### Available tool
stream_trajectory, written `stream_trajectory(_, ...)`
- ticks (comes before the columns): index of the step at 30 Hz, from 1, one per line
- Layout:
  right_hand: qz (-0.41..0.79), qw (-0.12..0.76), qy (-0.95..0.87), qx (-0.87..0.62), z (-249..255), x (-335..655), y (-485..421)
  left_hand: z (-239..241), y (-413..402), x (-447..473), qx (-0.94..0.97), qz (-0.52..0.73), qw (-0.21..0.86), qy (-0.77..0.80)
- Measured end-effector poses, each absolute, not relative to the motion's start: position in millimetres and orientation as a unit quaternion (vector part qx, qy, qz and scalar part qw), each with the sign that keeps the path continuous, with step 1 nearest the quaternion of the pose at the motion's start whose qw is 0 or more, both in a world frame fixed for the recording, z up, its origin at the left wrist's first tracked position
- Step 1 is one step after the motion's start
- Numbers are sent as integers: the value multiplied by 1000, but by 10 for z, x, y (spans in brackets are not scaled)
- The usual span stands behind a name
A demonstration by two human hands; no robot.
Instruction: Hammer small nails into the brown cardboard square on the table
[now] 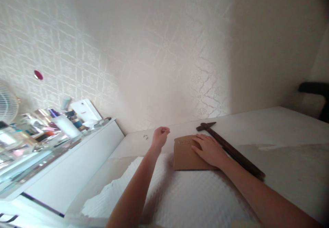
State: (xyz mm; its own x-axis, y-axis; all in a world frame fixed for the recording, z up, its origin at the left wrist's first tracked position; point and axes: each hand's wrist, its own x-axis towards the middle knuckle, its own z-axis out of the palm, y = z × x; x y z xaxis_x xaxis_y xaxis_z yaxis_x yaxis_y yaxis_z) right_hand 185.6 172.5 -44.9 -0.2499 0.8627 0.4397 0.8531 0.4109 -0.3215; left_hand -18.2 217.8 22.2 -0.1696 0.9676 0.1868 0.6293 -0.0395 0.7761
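Note:
A brown piece of cardboard lies on a white textured sheet, with a group of small marks or holes near its far edge. My right hand rests flat on the cardboard's right side, fingers stretched out. To the left of the cardboard, my left hand is raised with its fingers pinched together; a thin light sliver shows at the fingertips, too small to name. Just right of my right hand lies a hammer, its head toward the wall and its dark handle slanting back toward me. Several small metal bits lie left of my left hand.
The white textured sheet covers the near part of the white tabletop, which meets a patterned wall. At left stands a white cabinet crowded with bottles and a white box. A fan is at far left.

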Motion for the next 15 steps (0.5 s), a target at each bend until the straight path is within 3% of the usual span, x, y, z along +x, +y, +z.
stream_trajectory(5,13,281,-793,-540,-459,1878,1746,231,2005,332,579,459,364,567)
stream_trajectory(15,-1,281,-805,-522,-496,1927,1783,9,2057,90,610,421,281,610)
